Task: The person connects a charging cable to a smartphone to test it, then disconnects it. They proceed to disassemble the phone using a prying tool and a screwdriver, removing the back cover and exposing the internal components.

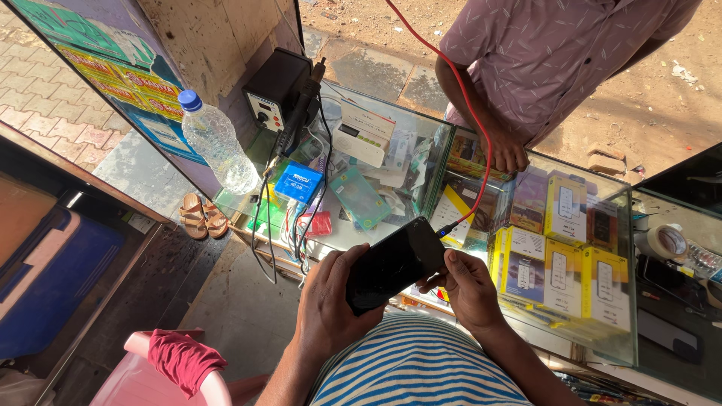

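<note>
A black smartphone (393, 262) with a dark screen is held over my lap, tilted up to the right. My left hand (325, 302) wraps its lower left end. My right hand (466, 284) pinches its right edge near the top corner. A red cable (479, 128) runs down from the top of the view to a plug right beside that corner. I wear a blue and white striped shirt.
A glass display counter (624, 225) holds yellow boxed phone accessories (560, 271). On it stand a black soldering station (277, 89), a blue box (298, 183) and a tape roll (665, 242). A water bottle (216, 143) stands left. Another person (549, 60) leans a hand on the counter.
</note>
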